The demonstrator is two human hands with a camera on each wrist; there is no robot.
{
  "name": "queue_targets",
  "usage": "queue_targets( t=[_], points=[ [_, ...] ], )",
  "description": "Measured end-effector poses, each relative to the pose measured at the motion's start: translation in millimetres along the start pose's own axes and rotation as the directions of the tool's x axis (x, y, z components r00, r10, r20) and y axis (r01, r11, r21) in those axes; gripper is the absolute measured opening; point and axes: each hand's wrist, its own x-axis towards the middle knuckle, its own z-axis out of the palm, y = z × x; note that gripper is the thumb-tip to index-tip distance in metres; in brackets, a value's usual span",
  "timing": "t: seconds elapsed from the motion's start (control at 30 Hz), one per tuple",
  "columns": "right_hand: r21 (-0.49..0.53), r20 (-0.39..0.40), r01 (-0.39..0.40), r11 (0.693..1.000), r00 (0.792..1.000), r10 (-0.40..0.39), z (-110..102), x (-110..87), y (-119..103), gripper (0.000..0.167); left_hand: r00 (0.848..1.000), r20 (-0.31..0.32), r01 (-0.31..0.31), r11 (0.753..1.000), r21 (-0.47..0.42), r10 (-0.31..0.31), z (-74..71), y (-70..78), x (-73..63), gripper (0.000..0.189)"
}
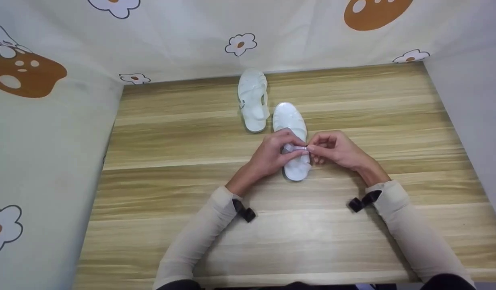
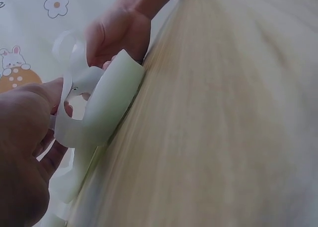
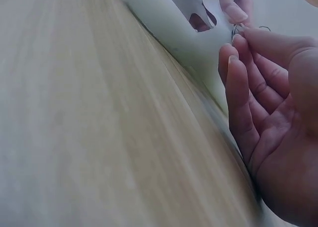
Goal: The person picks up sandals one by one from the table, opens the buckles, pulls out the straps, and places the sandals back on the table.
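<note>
A white sandal lies on the wooden surface with its toe pointing away from me. Over its middle, my left hand pinches the translucent strap between thumb and fingers. From the other side, my right hand pinches the strap's end by a thin metal buckle, thumb against index finger. In the left wrist view the strap loops up above the heel part. The fingertips partly hide the buckle, so I cannot tell whether the strap runs through it.
A second white sandal lies farther back on the left, its toe near the patterned back wall. Wood-grain board extends around both sandals. A plain pale wall borders the right side.
</note>
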Motion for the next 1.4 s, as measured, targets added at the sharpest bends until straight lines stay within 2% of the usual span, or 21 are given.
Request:
queue_targets(
  t=[0.3,0.5,0.77,1.0,1.4],
  points=[
    [0.004,-0.021,-0.026,1.000,0.999,0.026,-3.0,-0.3,-1.2,0.021,1.000,0.008,0.019,1.000,-0.023,-0.019,-2.0,-0.8,1.6,0.018],
    [-0.036,0.015,-0.048,0.998,0.999,0.049,-3.3,-0.9,-1.4,0.027,0.999,0.028,0.025,0.997,-0.071,-0.023,-6.0,-5.7,0.3,0.019],
    [-0.076,0.037,-0.039,0.996,0.998,0.042,-3.7,-0.9,0.6,0.021,0.998,0.049,0.034,0.995,-0.097,-0.029,-9.3,-8.8,0.6,0.019],
    [-0.080,0.050,-0.052,0.995,0.997,0.056,-3.1,0.2,-0.4,0.023,0.998,0.032,0.054,0.988,-0.147,-0.050,-11.0,-10.1,-0.2,0.014],
    [-0.055,0.055,-0.056,0.997,0.997,0.059,-3.3,-0.1,-1.0,0.023,0.997,0.011,0.071,0.983,-0.170,-0.070,-12.4,-10.6,-0.1,0.014]
  ],
)
